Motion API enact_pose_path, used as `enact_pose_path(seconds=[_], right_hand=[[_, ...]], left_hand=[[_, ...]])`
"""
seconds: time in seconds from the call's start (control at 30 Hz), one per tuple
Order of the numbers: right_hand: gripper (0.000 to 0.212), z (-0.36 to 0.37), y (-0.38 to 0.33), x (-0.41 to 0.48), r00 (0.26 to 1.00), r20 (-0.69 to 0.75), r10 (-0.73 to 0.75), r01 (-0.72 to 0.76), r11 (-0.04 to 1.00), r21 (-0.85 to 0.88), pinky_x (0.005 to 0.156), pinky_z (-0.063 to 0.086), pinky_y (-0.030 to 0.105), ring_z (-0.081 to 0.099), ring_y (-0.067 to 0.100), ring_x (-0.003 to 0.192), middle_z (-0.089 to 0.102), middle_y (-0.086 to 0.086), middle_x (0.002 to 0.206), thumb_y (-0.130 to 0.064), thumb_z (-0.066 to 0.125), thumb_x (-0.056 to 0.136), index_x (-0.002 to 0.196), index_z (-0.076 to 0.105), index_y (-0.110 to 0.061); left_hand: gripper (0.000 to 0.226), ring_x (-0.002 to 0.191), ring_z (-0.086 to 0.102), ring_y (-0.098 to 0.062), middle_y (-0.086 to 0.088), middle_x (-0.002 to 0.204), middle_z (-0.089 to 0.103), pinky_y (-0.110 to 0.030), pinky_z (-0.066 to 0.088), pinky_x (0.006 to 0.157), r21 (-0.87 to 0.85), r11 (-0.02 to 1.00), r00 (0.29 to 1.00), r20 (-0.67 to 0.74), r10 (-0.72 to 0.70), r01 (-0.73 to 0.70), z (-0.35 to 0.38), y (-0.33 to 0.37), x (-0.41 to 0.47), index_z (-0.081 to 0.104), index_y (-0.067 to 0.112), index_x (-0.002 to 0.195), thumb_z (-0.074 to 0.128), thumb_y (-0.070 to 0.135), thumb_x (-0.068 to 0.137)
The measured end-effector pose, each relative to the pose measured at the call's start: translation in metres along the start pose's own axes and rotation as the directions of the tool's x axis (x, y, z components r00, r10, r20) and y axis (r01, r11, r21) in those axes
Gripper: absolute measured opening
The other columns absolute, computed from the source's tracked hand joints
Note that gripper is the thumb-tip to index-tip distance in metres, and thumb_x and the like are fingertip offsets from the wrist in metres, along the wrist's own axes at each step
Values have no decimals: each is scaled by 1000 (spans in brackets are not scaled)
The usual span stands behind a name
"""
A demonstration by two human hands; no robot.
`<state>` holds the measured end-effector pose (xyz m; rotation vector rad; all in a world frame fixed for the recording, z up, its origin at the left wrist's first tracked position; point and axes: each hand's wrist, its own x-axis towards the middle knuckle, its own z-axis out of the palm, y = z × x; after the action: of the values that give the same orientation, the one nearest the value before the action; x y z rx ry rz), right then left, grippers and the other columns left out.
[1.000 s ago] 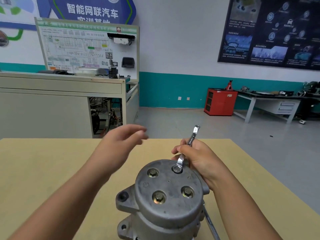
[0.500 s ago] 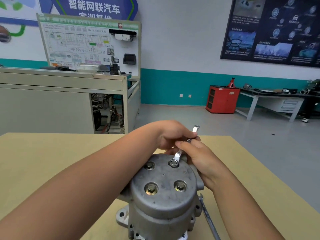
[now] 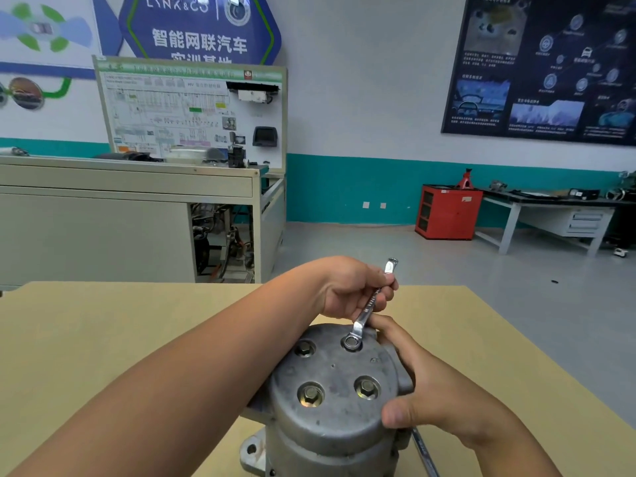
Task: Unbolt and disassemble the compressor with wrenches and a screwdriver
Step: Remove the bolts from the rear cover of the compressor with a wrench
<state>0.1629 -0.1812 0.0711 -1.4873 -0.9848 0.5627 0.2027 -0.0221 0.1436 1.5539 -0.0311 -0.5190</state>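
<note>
left hand (image 3: 346, 287) grips the slim shiny wrench (image 3: 367, 309), right hand (image 3: 435, 399) clasps the dull, domed cast compressor (image 3: 332, 426).

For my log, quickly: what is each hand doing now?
Left hand: grips the wrench.
Right hand: holds the compressor.

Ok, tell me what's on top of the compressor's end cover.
Three hex bolts show bare. The ring wrench, gripped by the left hand, sits over the fourth, mostly hiding its head. The right hand holds the compressor by its side.
</note>
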Motion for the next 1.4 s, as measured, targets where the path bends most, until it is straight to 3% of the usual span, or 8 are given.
enact_pose_path(seconds=[0.23,0.4,0.73,0.9,1.07,1.17,1.23,1.4], right_hand=[[112,4,2,0,993,-115,10,-20,996,-88,100,46,37,54,18,124,57,-9,132,-57,89,45,140,34,-32],[112,7,3,0,991,-133,16,-26,997,-78,102,45,41,55,20,124,57,-5,134,-59,88,45,139,34,-31],[111,7,0,2,996,-79,45,-49,998,-46,94,46,24,53,11,124,54,-18,133,-64,84,46,138,29,-36],[112,7,2,-1,994,-101,47,-51,998,-41,90,49,29,58,17,119,58,-13,128,-63,86,43,136,31,-36],[105,10,10,-11,984,-178,30,-43,997,-67,93,50,33,58,18,120,58,-11,128,-62,86,45,134,35,-41],[94,11,17,-21,948,-318,29,-66,992,-106,89,53,37,57,11,117,55,-16,128,-55,89,41,123,42,-50],[83,12,19,-25,924,-383,14,-72,988,-138,77,56,35,60,7,111,55,-22,124,-42,86,45,116,44,-52],[80,20,20,-23,930,-368,-9,-38,992,-121,77,56,35,59,6,113,53,-23,129,-36,84,53,121,43,-48]], left_hand=[[26,35,36,-2,5,49,38,-23,56,53,-58,998,999,-31,25,-27,8,-3,1,46,12,79,36,13,103],[30,28,24,-3,7,40,31,-13,34,34,-133,991,991,-135,9,-27,14,-4,1,41,13,73,34,14,102],[42,28,21,-3,8,38,29,-12,18,30,-130,991,964,-266,6,-42,20,-6,6,36,16,64,38,34,102],[45,25,18,-4,7,35,24,-12,15,28,-308,944,947,-319,16,-119,14,-5,-1,31,16,62,34,32,104],[38,25,27,-5,5,35,30,-10,31,31,-279,950,945,-323,48,-143,8,-6,-6,38,12,70,32,25,105],[29,33,52,-11,-1,41,45,-29,56,52,-209,961,923,-374,94,-182,-4,-12,-17,42,9,80,29,16,105],[30,41,62,-15,-3,43,53,-32,57,52,-209,951,907,-401,128,-226,-11,-16,-26,43,8,80,29,15,105],[29,47,66,-18,-5,46,59,-28,57,48,-263,902,859,-476,187,-342,-19,-27,-46,46,6,80,33,14,104]])
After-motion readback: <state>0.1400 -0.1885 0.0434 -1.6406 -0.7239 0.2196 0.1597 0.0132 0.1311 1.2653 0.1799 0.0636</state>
